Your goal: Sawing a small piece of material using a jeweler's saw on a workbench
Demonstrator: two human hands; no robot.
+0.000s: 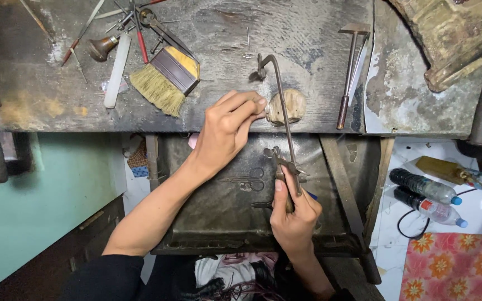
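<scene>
My right hand grips the wooden handle of a metal-framed jeweller's saw, whose frame rises from the hand to the bench top. My left hand reaches across with its fingertips pressed against the round wooden bench peg, pinching something small there that I cannot make out. The saw frame passes just right of those fingertips. Below both hands hangs a dark metal catch tray with small scissors lying in it.
On the worn wooden bench lie a straw brush, a hammer, a white file and several hand tools at the upper left. Plastic bottles and a floral cloth lie on the floor at right.
</scene>
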